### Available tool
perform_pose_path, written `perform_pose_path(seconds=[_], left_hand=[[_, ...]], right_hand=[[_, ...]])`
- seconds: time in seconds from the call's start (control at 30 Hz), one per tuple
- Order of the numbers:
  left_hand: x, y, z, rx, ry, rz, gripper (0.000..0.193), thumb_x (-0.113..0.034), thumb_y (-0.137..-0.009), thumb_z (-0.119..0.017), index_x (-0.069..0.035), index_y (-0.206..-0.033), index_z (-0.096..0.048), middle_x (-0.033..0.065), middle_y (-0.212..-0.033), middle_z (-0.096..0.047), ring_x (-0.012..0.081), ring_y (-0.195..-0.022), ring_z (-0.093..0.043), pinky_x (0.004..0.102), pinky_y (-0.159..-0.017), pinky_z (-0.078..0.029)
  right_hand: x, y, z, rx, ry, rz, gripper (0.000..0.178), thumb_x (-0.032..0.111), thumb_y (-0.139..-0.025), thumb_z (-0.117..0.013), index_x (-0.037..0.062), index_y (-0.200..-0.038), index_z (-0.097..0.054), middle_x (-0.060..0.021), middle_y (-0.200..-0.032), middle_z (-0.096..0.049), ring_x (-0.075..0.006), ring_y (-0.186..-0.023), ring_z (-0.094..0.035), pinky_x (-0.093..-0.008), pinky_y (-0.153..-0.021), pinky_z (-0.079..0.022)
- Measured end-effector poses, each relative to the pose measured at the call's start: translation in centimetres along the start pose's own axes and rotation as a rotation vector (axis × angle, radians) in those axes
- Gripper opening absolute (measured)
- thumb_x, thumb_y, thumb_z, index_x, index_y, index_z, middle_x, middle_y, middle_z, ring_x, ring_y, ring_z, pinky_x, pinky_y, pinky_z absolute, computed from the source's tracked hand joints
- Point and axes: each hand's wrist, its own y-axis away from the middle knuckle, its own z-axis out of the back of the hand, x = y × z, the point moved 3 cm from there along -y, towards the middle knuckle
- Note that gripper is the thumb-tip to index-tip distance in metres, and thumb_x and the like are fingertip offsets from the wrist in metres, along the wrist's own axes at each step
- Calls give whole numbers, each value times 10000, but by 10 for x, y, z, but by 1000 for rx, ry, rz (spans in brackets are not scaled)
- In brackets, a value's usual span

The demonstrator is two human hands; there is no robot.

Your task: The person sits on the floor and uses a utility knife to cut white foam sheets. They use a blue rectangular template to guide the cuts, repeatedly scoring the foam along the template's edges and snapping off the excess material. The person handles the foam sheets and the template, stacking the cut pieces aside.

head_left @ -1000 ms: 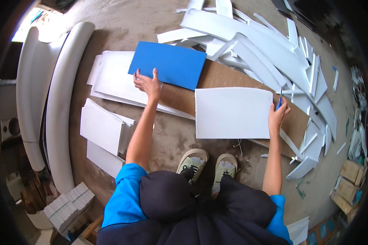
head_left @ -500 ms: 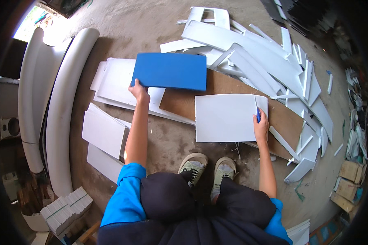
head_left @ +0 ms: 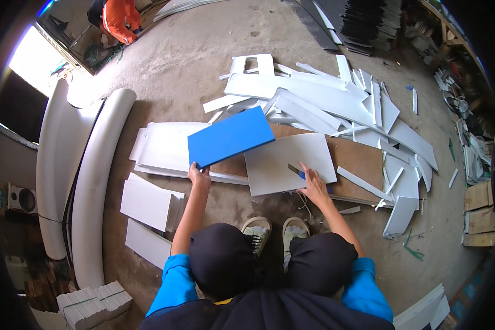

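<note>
My left hand (head_left: 199,173) is closed on the near left corner of a flat blue rectangular board (head_left: 231,137). The board is tilted, its right end farther from me, and its right corner overlaps a white foam-like sheet (head_left: 275,165). In my right hand (head_left: 315,187) is a utility knife (head_left: 301,174) with a blue handle, its blade pointing left and away over that sheet. Whether the blade touches the surface I cannot tell. Beneath the sheet lies a brown board (head_left: 363,165), partly covered.
White offcuts (head_left: 319,93) are heaped beyond the brown board. Stacked white sheets (head_left: 165,140) lie at left, with smaller cut pieces (head_left: 148,203) nearer me. Large white rolls (head_left: 102,187) flank the left side. A person in orange trousers (head_left: 118,19) is at the far left.
My right hand has moved left with the knife, from the sheet's right edge to over its surface. The blue board and white sheet have turned anticlockwise. The head view has shifted, bringing a person into sight.
</note>
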Motion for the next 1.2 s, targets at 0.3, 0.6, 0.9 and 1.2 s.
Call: perform_pose_path(seconds=[0.3,0.6,0.9,1.2], left_hand=[[42,14,-28,261,-91,138,325,-100,-854,-466,-66,-1167,-386,132,-1125,-435,300,-993,-501,465,-738,-512],[110,47,-64,561,-507,84,395,-102,-886,-427,-131,-1259,-301,125,-1221,-377,250,-1055,-473,394,-754,-503],[109,36,-90,799,-1359,-786,419,-167,-783,-622,12,-1124,-456,194,-1075,-445,335,-996,-456,404,-887,-365],[103,63,-69,802,-1515,-761,516,-134,-798,-603,12,-1245,-391,194,-1094,-450,325,-989,-452,394,-888,-367]], right_hand=[[-71,-30,14,-151,-343,-337,621,169,-829,-570,47,-1319,-208,-286,-1195,-448,-432,-1050,-479,-454,-839,-409],[-120,28,64,-363,261,-663,624,104,-837,-538,18,-1338,-177,-261,-1254,-366,-405,-1116,-403,-449,-939,-342],[-85,-17,25,-390,-96,-479,661,217,-804,-630,57,-1326,-259,-138,-1061,-428,-225,-913,-442,-347,-774,-411],[-67,-26,18,-346,-30,-447,609,134,-802,-609,47,-1308,-280,-175,-1117,-460,-291,-1012,-436,-395,-890,-349]])
